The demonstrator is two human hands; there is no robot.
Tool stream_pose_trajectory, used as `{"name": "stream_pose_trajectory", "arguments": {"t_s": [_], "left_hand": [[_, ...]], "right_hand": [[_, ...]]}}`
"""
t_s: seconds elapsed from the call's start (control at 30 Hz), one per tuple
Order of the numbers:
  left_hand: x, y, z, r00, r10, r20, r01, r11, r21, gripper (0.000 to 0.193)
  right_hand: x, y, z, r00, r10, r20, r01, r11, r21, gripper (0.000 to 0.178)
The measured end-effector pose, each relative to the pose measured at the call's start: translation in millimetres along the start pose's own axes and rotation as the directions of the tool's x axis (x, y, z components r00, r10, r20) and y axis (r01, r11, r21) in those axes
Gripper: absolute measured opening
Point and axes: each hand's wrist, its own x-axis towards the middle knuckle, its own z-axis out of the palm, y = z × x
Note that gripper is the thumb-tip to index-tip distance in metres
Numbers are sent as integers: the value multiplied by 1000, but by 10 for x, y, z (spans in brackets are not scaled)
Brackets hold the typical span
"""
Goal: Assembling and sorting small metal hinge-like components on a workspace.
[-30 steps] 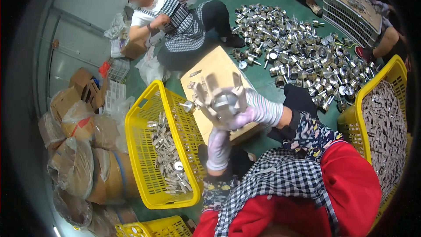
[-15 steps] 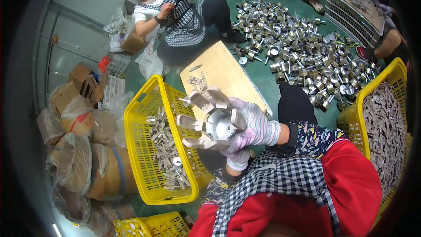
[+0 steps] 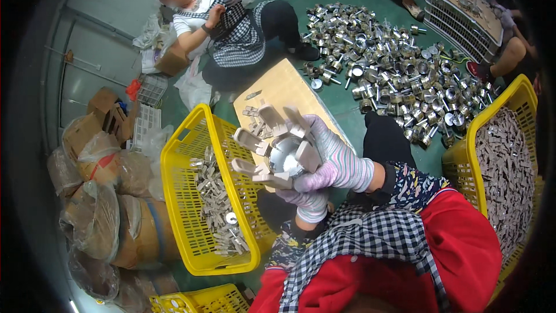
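In front of me I hold a shiny round metal cup [image 3: 284, 159] with several beige flat-ended prongs [image 3: 270, 119] standing out around its rim. My right hand [image 3: 343, 165], in a striped knit glove, is closed on its right side with the thumb along the lower edge. Lower down, my left hand [image 3: 311, 204], gloved the same way, is closed under the cup; its fingers are largely hidden. Beyond the cup, small beige pieces [image 3: 253, 120] lie on a tan board [image 3: 301, 95].
A yellow basket [image 3: 174, 203] of beige-pronged parts stands at left, another [image 3: 476, 156] with beige pieces at right. Stemmed metal cups [image 3: 399, 75] are heaped on the floor. A person [image 3: 243, 40] sits beyond the board. Wrapped cartons [image 3: 139, 229] line the left.
The cup has turned slightly in my hands, so its prongs sit at different angles. Both hands still hold it. The surroundings have shifted a little in view.
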Motion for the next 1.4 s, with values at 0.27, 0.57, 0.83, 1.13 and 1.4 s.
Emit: {"name": "stream_pose_trajectory", "arguments": {"t_s": [0.27,0.57,0.83,1.13,1.4], "left_hand": [[164,621,-401,803,-569,180,585,809,-55,32],[112,-51,61,998,58,-34,-49,977,206,70],[693,723,-883,-134,-899,416,991,-119,62,89],[336,691,-506,680,-666,307,-170,265,949,80],[334,714,-502,553,-826,-111,585,290,758,42]], "right_hand": [[-105,109,35,987,-109,-116,106,994,-38,89],[-38,164,8,980,-124,-154,149,975,162,96],[226,-20,-339,984,17,179,-62,966,250,97],[81,33,-143,996,-18,-92,38,973,227,101],[-12,11,-304,992,-73,-98,60,990,-128,102]]}}
